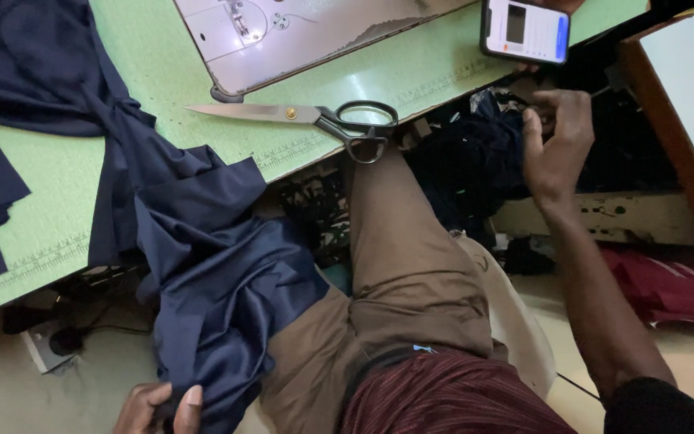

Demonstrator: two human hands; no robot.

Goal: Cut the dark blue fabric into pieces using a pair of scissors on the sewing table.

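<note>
Left hand (158, 406), at 7 o'clock, has its fingers closed on navy fabric (202, 265) trailing off the green desk (58, 177) into the lap, while the right hand (556, 145), at 2 o'clock, curls loosely, seemingly empty, beyond the scissors (315, 119).

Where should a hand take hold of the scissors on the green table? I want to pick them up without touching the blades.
Grip the black handle loops of the scissors, coming from the table edge nearest the person. The loops lie at that edge, partly overhanging it, while the closed blades point away along the green table toward the dark blue cloth.
</note>
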